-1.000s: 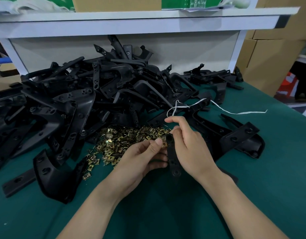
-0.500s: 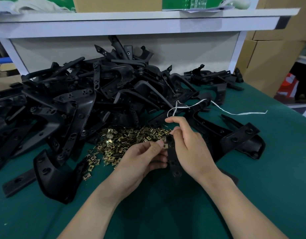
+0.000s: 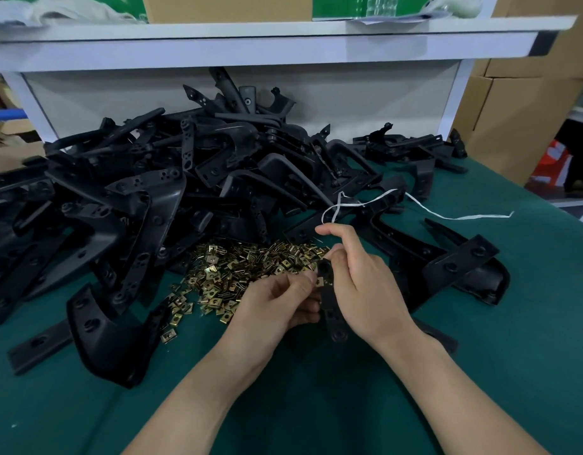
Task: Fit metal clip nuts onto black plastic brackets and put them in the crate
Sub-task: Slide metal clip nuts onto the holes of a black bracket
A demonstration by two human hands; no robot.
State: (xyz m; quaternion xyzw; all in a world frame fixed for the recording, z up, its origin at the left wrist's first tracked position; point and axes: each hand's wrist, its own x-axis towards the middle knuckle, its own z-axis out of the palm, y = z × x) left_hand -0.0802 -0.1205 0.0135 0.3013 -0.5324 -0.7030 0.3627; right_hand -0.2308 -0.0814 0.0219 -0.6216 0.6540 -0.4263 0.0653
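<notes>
The left hand (image 3: 277, 300) covers most of the clip nut (image 3: 319, 283). Only a small corner shows against the bracket (image 3: 331, 311), too little to tell how far on it sits. The right hand (image 3: 365, 284) hides the bracket's right edge. Left of the hands, the bracket pile (image 3: 145, 205) runs off the edge. Both forearms (image 3: 198, 405) are cut off below.

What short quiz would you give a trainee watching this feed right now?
1. True or false: the right hand grips the black bracket.
2. The loose clip nuts lie: A on the green table; B in a crate; C in a bag.
3. Fill in: the left hand pinches one ___ against the bracket.
Key: 1 true; 2 A; 3 clip nut.
</notes>
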